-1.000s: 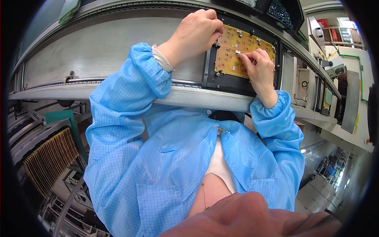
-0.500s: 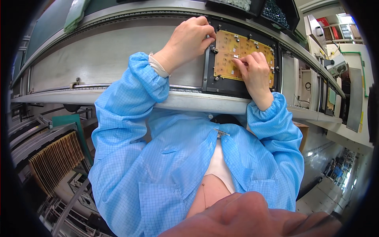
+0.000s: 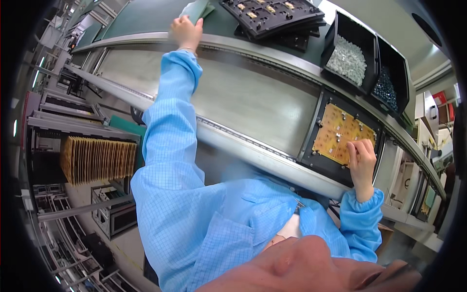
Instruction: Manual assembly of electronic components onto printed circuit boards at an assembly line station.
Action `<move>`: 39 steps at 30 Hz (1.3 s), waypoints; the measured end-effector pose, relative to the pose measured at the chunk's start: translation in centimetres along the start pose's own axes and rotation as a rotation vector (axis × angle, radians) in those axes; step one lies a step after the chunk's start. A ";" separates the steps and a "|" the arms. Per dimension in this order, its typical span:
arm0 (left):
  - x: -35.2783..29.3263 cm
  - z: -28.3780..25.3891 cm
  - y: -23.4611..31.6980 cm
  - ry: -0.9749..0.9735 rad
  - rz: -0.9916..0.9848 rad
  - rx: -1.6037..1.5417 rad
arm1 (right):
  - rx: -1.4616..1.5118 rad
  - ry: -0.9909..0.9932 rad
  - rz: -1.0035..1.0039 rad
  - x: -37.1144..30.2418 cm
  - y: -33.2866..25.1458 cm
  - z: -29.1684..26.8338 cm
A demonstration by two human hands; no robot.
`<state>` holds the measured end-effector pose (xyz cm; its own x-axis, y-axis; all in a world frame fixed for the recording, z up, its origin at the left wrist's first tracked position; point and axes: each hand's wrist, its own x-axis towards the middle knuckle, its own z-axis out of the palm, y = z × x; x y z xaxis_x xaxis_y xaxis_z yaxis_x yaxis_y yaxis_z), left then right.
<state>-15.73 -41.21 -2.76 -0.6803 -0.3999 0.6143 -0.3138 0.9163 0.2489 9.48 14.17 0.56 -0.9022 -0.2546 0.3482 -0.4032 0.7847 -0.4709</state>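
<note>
My left hand is stretched out to the far edge of the line, its fingers closed on the near end of a pale green stack of thin sheets. My right hand rests over the lower right of a yellow circuit board panel. Its fingers are bent together; whatever they may hold is hidden. Several small white and dark parts stand on the panel. A black frame carrier surrounds it on the conveyor.
Black carriers are stacked beyond the rail. Beside them stand a black bin of clear white parts and a bin of dark blue parts. A rack of upright brown boards is at the left. The conveyor's metal bed runs between my hands.
My left hand has left the panel's upper left corner and reached far left to the green sheets. My right hand stays at the panel, now lower right. The view has swung left.
</note>
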 end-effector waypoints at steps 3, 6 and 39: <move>2.7 0.9 -0.8 -0.258 -0.118 0.165 | -0.059 0.047 0.071 -1.7 1.2 -1.1; 5.2 0.5 -2.3 -0.463 -0.055 0.253 | -0.131 0.046 0.142 -3.4 1.9 -2.6; -16.8 -20.4 30.3 -1.117 0.660 -1.164 | 0.977 0.153 0.153 0.1 6.2 -9.9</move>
<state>-0.36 -6.24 9.74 -0.7350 0.6531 0.1824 0.4399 0.2545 0.8612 8.39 24.63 5.66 -0.9531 -0.0601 0.2966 -0.2957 -0.0234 -0.9550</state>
